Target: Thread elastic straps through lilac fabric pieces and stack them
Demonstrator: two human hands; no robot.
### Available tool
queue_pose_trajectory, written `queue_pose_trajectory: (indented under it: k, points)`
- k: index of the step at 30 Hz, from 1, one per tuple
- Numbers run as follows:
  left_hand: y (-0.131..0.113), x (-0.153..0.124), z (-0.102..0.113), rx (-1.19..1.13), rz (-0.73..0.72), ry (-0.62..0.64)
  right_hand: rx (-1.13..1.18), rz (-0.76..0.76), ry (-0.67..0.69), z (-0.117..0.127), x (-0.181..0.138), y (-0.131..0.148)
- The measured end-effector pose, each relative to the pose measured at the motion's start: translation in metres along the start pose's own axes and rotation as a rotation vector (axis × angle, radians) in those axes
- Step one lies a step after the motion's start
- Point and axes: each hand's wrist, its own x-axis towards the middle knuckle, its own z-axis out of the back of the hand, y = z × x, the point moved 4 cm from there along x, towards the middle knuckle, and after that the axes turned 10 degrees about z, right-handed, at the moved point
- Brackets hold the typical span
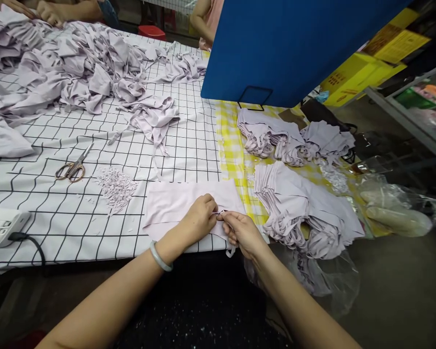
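Note:
A pale lilac garment piece (178,196) lies flat at the table's front edge, under my hands. My left hand (202,213) wears a bangle at the wrist and pinches a thin lilac strap (221,212). Close beside it, fingertips almost touching, my right hand (241,230) is closed on the same strap, and a loose end dangles below. The fingers partly hide what they grip. Left of the garment is a heap of small fabric clippings (116,189). Beyond that rest scissors (72,169) with their blades nearly together.
Loose lilac garments (83,63) are heaped at the back left, by another person's hands (51,12). Neat garment stacks (308,203) lie on yellow checked cloth (232,140) at right. A blue board (276,48) stands behind. A white power strip (3,225) sits left.

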Motion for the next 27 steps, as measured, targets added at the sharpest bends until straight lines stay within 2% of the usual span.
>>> queue_pose_trajectory:
  k: [11, 27]
  points:
    - [-0.006, 0.009, 0.010, -0.079, 0.188, 0.010, -0.072, 0.054, -0.088, 0.000, 0.005, 0.002]
    - [-0.007, 0.009, 0.009, -0.076, 0.193, 0.008, -0.099, 0.090, -0.107, -0.011, 0.009, 0.006]
